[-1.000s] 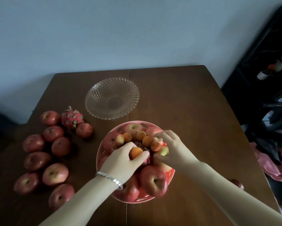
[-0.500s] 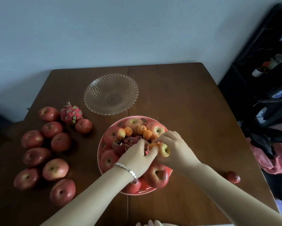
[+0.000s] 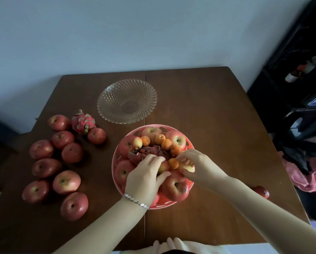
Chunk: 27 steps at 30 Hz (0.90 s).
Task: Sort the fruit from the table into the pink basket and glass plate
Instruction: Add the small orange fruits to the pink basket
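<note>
Fruit fills the pink basket (image 3: 117, 153): red apples (image 3: 174, 186) ringing small orange fruits (image 3: 166, 144). Left hand (image 3: 146, 177) and right hand (image 3: 199, 166) each pinch one there. Glass plate (image 3: 107, 99) sits empty behind it on the tabletop (image 3: 217, 116).

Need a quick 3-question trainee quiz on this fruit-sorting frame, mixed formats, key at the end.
1. True or false: the glass plate has fruit on it.
2. Multiple choice: where is the dragon fruit that lies on the table? A) inside the pink basket B) left of the basket, among the loose apples C) on the glass plate
3. Fill in: both the left hand and the right hand are over the pink ____.

Key: 1 false, the plate is empty. 2 B. 3 basket; the fingers meet at small orange fruits near its middle.
</note>
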{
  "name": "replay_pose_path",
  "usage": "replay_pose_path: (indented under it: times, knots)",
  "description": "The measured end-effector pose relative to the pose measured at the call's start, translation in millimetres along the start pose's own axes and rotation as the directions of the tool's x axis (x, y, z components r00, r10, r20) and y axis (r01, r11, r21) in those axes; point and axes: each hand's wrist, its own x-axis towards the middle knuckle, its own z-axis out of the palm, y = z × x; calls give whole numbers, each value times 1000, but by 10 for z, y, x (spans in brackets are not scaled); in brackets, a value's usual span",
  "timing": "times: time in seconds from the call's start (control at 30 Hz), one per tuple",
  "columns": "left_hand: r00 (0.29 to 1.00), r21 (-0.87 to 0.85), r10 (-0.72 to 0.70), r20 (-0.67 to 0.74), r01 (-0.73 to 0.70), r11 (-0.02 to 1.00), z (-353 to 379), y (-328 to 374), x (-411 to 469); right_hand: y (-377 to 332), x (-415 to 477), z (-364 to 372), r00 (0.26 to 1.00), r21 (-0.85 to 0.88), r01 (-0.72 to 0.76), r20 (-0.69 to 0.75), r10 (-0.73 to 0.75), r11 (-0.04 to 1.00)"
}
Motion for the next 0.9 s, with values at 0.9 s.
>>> replay_pose_path:
  times: [0.9]
  knots:
    - [987,367,-92,128,39,929,-195,305,-2,350,-255,-158,954,-6,-180,-243,173,984]
